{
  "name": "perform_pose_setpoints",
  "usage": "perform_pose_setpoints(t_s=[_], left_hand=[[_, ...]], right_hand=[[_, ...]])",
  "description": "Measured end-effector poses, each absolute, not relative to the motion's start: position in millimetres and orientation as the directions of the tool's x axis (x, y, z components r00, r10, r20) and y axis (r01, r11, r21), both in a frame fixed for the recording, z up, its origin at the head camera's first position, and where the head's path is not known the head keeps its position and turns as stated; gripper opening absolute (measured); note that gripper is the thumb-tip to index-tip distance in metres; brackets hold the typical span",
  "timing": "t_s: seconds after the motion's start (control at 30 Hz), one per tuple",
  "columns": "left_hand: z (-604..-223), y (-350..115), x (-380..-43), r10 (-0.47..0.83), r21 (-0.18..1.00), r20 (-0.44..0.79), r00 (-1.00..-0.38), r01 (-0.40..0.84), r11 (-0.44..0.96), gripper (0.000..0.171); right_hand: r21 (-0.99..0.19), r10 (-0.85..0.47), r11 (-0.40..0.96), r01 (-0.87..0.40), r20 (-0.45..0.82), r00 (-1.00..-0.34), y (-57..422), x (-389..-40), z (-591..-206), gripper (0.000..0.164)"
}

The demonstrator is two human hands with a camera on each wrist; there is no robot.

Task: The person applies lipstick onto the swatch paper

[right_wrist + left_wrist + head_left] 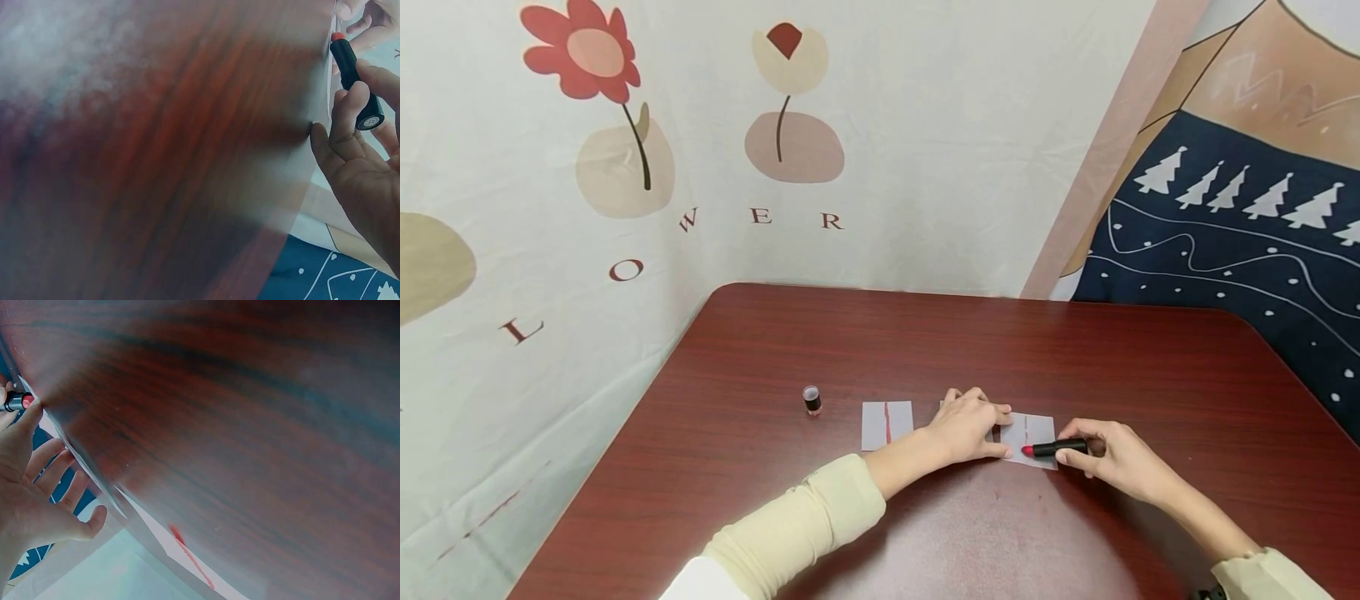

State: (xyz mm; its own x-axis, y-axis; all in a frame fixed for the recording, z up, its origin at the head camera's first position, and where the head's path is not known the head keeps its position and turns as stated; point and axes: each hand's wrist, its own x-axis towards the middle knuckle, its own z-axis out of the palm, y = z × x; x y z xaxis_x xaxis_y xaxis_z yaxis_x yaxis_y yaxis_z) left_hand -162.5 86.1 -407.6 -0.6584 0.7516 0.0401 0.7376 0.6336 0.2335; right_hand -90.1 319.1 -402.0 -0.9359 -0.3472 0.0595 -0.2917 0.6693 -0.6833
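Observation:
My right hand (1123, 458) pinches a black lipstick (1060, 447) with its red tip pointing left, over the lower part of a small white paper (1039, 429). A short, faint red line runs down that paper. The left hand (967, 425) lies with spread fingers, thumb and fingertip at the paper's left edge. Beneath this hand is another paper, mostly hidden. In the right wrist view, thumb and fingers hold the lipstick (347, 65) by its black tube, close to the left hand's fingers.
Left of the hands, a white paper (875, 425) bears a long red stroke, its lower corner behind the left forearm. Farther left stands a small cap (812, 401), black with a clear top. The reddish-brown table (925, 342) backs onto a printed cloth (940, 167).

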Motion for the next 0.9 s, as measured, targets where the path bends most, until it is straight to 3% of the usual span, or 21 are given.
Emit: perform_pose_setpoints(t_s=[0.9], left_hand=[[-409.9, 86.3, -164.4, 0.75, 0.257, 0.037, -0.661, 0.731, 0.632, 0.049]], right_hand=[[-0.679, -0.343, 0.678, -0.281, 0.047, -0.938, 320.6, -91.8, -399.3, 0.012]])
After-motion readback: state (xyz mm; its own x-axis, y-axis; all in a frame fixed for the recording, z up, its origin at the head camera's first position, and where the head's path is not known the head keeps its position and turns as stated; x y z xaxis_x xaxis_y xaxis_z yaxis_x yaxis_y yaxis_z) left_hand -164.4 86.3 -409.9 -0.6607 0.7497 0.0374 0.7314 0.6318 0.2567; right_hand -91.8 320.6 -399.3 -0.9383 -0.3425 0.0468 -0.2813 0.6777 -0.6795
